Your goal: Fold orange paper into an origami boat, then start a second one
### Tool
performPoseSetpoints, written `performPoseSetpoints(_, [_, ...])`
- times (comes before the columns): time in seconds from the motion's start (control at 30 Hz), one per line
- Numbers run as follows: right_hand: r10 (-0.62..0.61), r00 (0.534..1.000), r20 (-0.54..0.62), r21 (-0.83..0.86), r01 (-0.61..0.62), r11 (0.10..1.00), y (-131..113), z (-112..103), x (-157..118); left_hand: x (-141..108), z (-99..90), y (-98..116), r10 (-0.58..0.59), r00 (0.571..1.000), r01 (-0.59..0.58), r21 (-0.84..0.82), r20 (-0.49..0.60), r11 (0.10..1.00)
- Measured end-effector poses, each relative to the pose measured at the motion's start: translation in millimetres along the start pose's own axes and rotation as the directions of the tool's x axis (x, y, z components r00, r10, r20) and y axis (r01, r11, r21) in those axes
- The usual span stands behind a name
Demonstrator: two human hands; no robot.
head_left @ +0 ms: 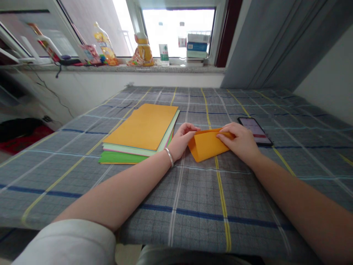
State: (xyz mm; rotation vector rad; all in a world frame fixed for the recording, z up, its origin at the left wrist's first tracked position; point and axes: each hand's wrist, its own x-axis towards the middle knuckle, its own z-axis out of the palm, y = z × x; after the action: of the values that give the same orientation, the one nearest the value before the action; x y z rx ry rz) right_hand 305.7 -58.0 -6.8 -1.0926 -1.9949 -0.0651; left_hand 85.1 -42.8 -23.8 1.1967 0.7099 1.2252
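A sheet of orange paper (pixel 208 146) lies folded over on the plaid tablecloth (pixel 198 195), held between both hands. My left hand (pixel 182 140), with a silver bangle (pixel 169 157) on its wrist, grips the paper's upper left edge. My right hand (pixel 236 141) lies on the paper's right part, fingers over its top edge. Left of my left hand sits a stack of coloured paper (pixel 140 127), orange on top, with pale green and bright green sheets showing below. A smartphone (pixel 255 130) lies just beyond my right hand, its screen lit.
A stone windowsill (pixel 118 69) at the table's far side holds several bottles, boxes and packets. A grey curtain (pixel 275 40) hangs at the upper right. A cable runs down the wall at the left, and dark and red cloth (pixel 19 136) lies low on the left.
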Motion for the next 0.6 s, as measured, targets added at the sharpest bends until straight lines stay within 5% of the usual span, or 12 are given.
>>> performPoseSetpoints(0.17, [0.021, 0.999, -0.034, -0.146, -0.026, 0.989, 2.5, -9.1, -3.0, -2.0, 0.9, 1.2, -0.055, 0.998, 0.056, -0.039, 0.014, 0.998])
performPoseSetpoints(0.33, [-0.041, 0.999, -0.02, -0.301, 0.033, 0.953, -0.8, -10.1, -2.7, -2.1, 0.4, -8.3, -0.006, 0.997, -0.01, 0.195, 0.082, 0.981])
performPoseSetpoints(0.6, [0.11, 0.994, 0.006, -0.191, -0.107, 0.976, -10.9, -8.7, -2.2, -1.7, -0.7, -9.6, 0.04, 0.99, -0.075, 0.263, 0.136, 0.962])
